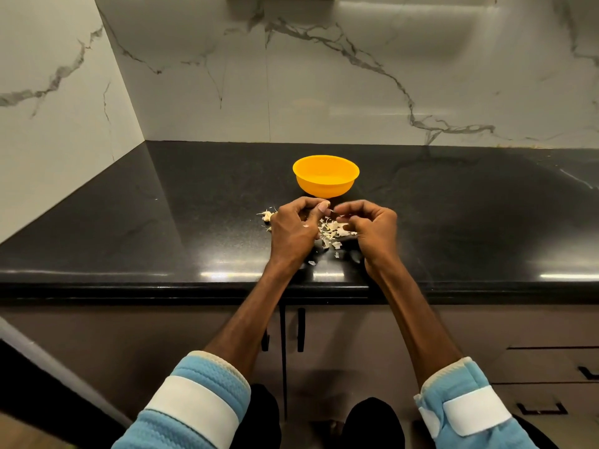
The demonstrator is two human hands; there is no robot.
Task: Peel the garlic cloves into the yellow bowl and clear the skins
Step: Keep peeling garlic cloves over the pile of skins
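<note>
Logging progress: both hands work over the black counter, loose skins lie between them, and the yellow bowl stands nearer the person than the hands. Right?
Not quite. In the head view the yellow bowl stands beyond the hands, toward the wall. The rest holds: left hand and right hand work over the black counter, loose skins between them.

A single wide-angle camera, worn on the person's head, is looking forward and down from above the near edge of a black countertop [136, 228]. It is facing the far marble wall [324, 92], whose lines are bending toward the frame's edges. The left hand [293, 228] and right hand [372, 230] are sitting close below the lens, mid-frame, with cabinet doors [340, 345] showing nearest.
</note>
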